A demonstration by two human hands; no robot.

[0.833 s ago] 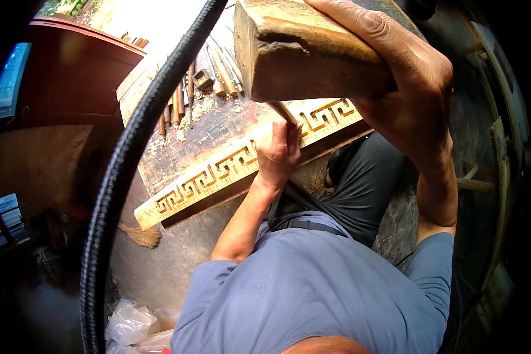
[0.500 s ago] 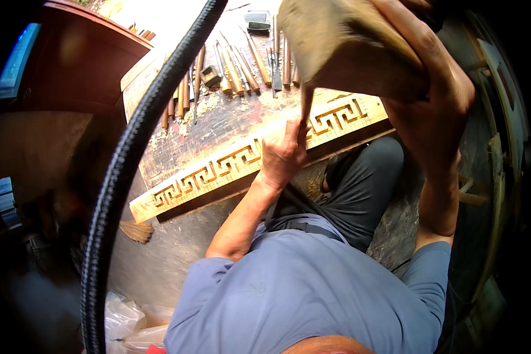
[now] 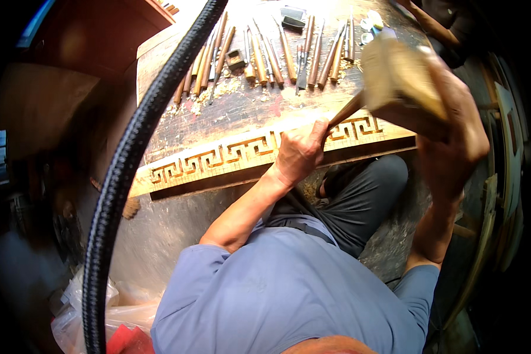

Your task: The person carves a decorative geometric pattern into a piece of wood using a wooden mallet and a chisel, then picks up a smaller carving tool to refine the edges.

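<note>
My left hand is closed around a wooden-handled chisel, whose handle slants up to the right. The chisel's tip is hidden behind my fingers, over a long pale board carved with a meander pattern of grooves. My right hand grips a thick wooden mallet, blurred by motion. The mallet's face is at the upper end of the chisel handle; I cannot tell whether they touch. The board lies along the near edge of the worktable.
Several chisels lie in a row across the table among wood shavings, beside a small open box. Another person's arm shows at the far right. A black braided cable crosses the view. Plastic bags lie lower left.
The mallet has moved right and down in the view, and the chisel handle leans further right. The view has shifted, showing more tools and the other person's arm.
</note>
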